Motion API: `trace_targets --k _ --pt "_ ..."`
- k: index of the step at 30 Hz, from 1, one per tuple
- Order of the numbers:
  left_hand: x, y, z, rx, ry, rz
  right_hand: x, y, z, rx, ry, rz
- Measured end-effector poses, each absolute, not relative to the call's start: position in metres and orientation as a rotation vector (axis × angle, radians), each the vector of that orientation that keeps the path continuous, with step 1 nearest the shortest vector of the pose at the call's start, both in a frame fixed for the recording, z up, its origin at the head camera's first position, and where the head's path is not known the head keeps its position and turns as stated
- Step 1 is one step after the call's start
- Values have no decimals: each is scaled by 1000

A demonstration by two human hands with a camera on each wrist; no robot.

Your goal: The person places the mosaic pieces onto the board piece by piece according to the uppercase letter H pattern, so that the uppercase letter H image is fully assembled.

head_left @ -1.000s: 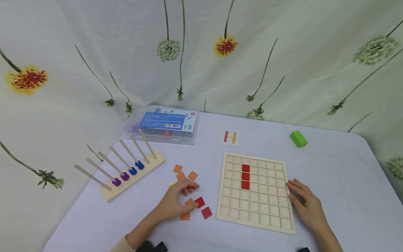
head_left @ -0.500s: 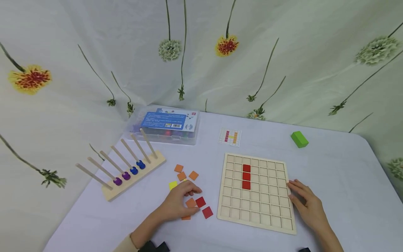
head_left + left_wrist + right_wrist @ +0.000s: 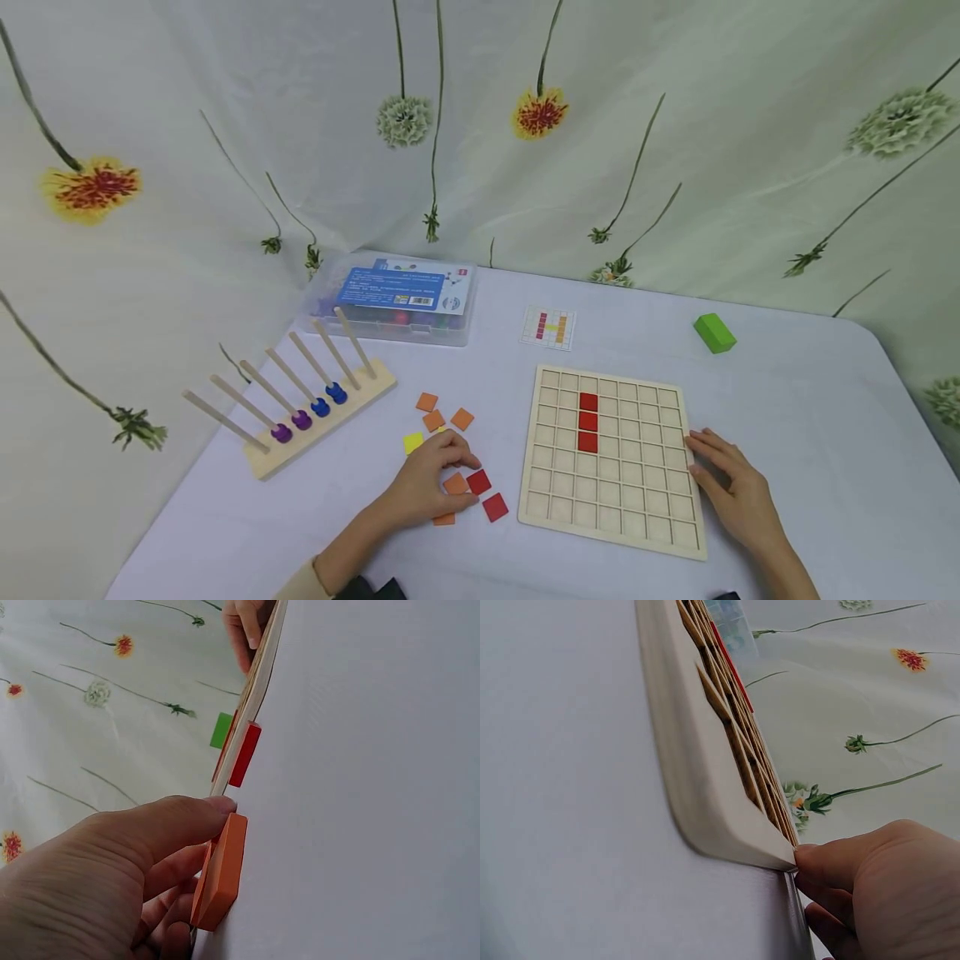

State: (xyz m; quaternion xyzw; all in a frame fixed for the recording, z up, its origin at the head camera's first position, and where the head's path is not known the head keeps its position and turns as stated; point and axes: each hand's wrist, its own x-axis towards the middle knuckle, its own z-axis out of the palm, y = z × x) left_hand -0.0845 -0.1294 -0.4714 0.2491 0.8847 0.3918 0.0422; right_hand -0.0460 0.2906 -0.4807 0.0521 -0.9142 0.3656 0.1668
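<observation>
My left hand (image 3: 429,483) is over the loose tiles on the left, fingers bent and thumb apart from them. A red tile (image 3: 478,481) lies between its thumb and fingertips; a second red tile (image 3: 495,507) is just beyond the thumb. Under the hand shows an orange tile (image 3: 455,483), which stands large below the thumb (image 3: 219,804) in the left wrist view. With thumb and fingertips, my right hand (image 3: 733,487) touches the right edge of the wooden grid board (image 3: 517,510). Three red tiles (image 3: 588,422) fill a column on that board.
More orange tiles (image 3: 427,402) and a yellow tile (image 3: 413,442) lie above the left hand. Left of them stands a wooden peg rack (image 3: 262,467) with beads. Behind are a clear plastic box (image 3: 442,335), a pattern card (image 3: 531,332) and a green block (image 3: 715,332).
My left hand has moved slightly right and down, bringing thumb and fingertips around the red tile. The yellow tile shows more now. The right hand stays at the board's edge.
</observation>
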Motion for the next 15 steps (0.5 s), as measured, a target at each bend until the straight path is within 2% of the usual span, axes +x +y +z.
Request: trace_targets --k 15 --pt "-84 -129 -469 741 2690 1230 -46 291 -480 143 -2607 1032"
